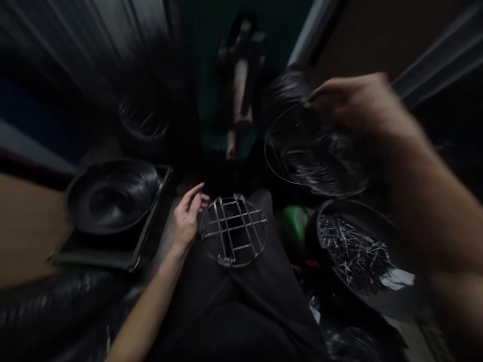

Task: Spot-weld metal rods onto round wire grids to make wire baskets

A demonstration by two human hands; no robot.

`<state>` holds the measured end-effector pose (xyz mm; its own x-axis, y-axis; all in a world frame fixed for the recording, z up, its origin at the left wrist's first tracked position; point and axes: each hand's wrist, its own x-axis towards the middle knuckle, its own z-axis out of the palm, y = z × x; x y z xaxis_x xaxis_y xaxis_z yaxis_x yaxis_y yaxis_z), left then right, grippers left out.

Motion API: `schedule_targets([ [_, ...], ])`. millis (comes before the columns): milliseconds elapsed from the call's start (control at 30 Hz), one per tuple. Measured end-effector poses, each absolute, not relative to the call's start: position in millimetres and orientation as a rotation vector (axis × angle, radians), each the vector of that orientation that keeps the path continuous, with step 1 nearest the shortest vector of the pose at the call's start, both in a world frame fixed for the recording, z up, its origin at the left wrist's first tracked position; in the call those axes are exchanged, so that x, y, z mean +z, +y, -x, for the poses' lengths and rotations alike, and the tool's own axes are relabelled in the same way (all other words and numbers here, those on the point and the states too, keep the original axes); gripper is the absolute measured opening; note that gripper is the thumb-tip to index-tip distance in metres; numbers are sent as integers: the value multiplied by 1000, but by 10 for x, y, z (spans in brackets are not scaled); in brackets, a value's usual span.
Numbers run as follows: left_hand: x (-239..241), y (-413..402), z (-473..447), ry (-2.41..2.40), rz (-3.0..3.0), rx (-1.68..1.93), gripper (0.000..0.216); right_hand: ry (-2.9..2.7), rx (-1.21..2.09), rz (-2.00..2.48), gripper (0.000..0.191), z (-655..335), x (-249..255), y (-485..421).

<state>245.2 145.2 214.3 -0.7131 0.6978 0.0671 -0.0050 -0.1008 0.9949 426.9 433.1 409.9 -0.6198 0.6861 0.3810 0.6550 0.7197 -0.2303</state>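
A round wire rack (pixel 233 218) with crossed bars rests over my lap, between my thighs. Beside its left edge is my left hand (pixel 187 213), fingers loosely stretched and apart, with nothing visible in it. Raised at the upper right, my right hand (pixel 349 100) pinches a thin wire ring (pixel 267 157), which hangs down to the left of the fingers. Motion blurs this hand. Beneath the ring lies a dark pile of coiled wire rings (pixel 313 171).
A wide pan (pixel 405 296) at the right holds many short wire pieces (pixel 352 251). To the left, a dark round dish (pixel 111 198) sits on a metal-edged stand (pixel 139 249). A blurred machine (pixel 241 75) stands ahead, and a green round object (pixel 294 223) lies by my right knee.
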Motion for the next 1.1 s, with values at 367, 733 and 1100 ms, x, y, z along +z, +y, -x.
schedule_targets([
  [367,1998,1332,-2454,1869,-903,1523,46,-2620,803,953,23,-3874,2254,3283],
  [733,1771,1274,-2535,2347,-1259,1070,35,-2803,489,994,37,-4036,1980,3144],
  [1100,1602,1201,-2652,2371,-1361,1069,61,-2511,634,1025,57,-4641,1771,2595],
])
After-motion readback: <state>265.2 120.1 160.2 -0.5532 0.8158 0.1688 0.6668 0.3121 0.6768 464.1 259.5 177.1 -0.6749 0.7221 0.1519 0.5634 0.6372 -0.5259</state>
